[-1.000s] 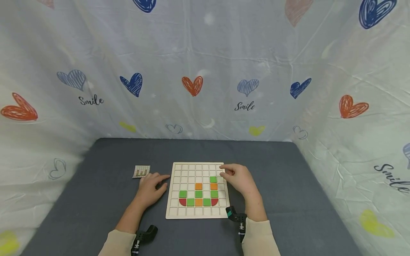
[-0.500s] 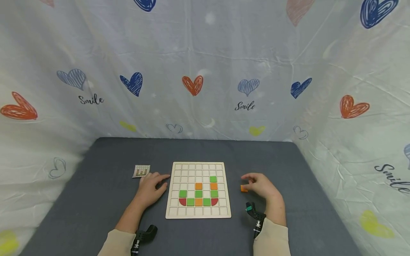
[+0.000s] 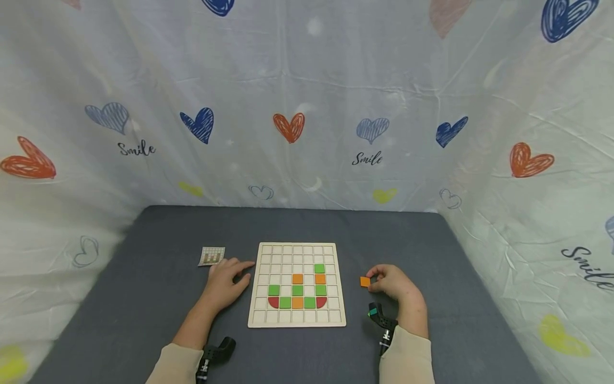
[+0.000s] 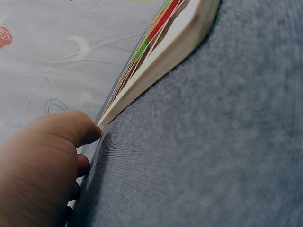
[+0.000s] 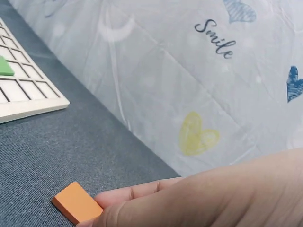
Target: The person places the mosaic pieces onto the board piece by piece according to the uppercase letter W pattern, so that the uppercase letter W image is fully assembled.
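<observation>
A wooden grid board (image 3: 302,319) lies in the middle of the table, with green, orange and red tiles in some of its squares. My left hand (image 3: 226,280) rests at its left side, fingers loosely bent, a fingertip right at the board's edge in the left wrist view. To the right of the board is a square orange tile (image 3: 365,281). My right hand (image 3: 394,281) pinches this tile by its near edges between thumb and index finger. The right wrist view has the orange tile (image 5: 77,203) flat and close over the grey cloth.
A small printed card (image 3: 211,256) with a grid picture lies beyond my left hand. Grey cloth (image 3: 302,226) covers the table, and a white curtain with hearts (image 3: 331,181) hangs behind and at both sides. Each wrist carries a black camera mount.
My right hand has moved from the board's upper right corner out to the orange tile on the right and taken hold of it. The left hand has stayed put.
</observation>
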A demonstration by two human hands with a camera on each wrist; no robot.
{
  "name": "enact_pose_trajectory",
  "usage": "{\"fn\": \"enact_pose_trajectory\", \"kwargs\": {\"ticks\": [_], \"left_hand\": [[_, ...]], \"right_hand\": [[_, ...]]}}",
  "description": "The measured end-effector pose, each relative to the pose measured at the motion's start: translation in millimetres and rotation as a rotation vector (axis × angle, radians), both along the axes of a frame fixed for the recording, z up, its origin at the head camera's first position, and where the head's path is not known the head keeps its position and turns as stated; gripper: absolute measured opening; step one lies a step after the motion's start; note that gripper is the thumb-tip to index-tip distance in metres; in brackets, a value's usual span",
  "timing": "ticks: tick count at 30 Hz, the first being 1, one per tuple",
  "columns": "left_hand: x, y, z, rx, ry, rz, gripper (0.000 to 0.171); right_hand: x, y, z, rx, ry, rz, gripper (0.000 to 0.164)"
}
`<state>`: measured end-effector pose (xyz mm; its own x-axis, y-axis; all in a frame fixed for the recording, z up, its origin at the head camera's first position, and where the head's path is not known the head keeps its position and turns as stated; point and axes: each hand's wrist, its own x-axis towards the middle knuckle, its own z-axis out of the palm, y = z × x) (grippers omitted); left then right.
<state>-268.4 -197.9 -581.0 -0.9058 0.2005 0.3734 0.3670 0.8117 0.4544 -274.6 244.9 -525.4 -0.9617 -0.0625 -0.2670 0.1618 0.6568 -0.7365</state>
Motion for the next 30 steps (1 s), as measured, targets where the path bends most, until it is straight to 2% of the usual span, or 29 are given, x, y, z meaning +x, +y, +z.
{"fn": "enact_pose_trajectory", "kwargs": {"ticks": [4,9,17,21,27,30], "left_hand": [[-0.9,-0.5,0.8,-0.006,-0.016,-0.005,0.03],[-1.3,-0.9,0.8,-0.004,-0.019,-0.014,0.029],[-1.2,-0.9,1.0,-0.001,-0.013,-0.012,0.029],[-1.8,-1.1,-0.2,0.0,-0.008,-0.013,0.029],[-1.1,-1.4,-1.4,-0.006,-0.007,-0.013,0.03],[-0.6,-1.4,-1.2,-0.005,-0.007,-0.013,0.03]], "right_hand": [[-0.5,-2.1,2.6,0.007,0.013,-0.014,0.025],[-0.5,-8.1,14.6,0.02,0.039,-0.038,0.025],[4.4,-33.6,46.1,0.069,0.174,0.0,0.027],[7.6,-53.4,58.4,0.101,0.242,-0.016,0.028],[8.5,-82.9,62.4,0.062,0.302,-0.004,0.031],[7.9,-94.5,61.8,0.041,0.379,0.013,0.03]]}}
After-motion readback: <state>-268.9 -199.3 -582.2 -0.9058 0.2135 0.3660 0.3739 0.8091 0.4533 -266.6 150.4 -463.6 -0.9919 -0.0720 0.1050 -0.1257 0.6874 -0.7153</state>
